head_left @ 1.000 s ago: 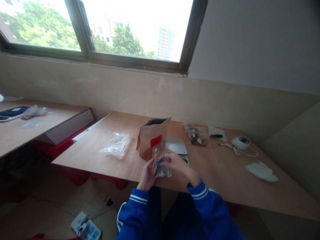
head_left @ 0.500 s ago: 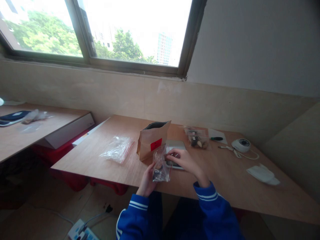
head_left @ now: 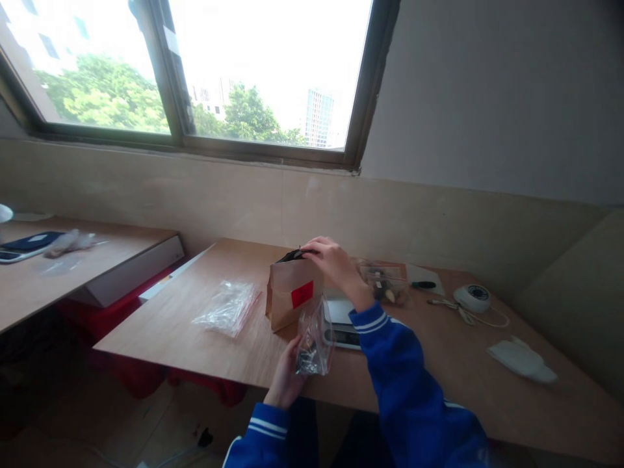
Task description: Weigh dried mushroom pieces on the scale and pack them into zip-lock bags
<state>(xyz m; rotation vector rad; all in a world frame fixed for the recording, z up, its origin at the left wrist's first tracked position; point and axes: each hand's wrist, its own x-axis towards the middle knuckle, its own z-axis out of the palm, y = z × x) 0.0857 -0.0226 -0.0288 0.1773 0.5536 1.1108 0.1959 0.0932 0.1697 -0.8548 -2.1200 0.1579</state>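
My left hand (head_left: 286, 374) is closed on the lower left side of a clear zip-lock bag (head_left: 316, 341) with small dark and brown pieces at its bottom. Just behind it stands an upright brown paper bag (head_left: 283, 292) with a red label and a dark inner lining. Over the paper bag's open mouth is my right hand (head_left: 331, 260), its fingers bent together in a pinch at the rim. What it pinches, if anything, is too small to make out. A kitchen scale (head_left: 341, 325) lies beside the paper bag, partly hidden by my right forearm.
Flat clear zip bags (head_left: 229, 307) lie on the left of the table (head_left: 170, 325). Filled zip bags (head_left: 387, 283), a green-black screwdriver-like tool (head_left: 423, 285), a white dome camera (head_left: 471, 298) with its cable and a white crumpled item (head_left: 521, 361) lie on the right.
My right hand has moved from the zip-lock bag's opening up and away to the mouth of the paper bag. My left hand still holds the zip-lock bag. The view has tilted slightly upward.
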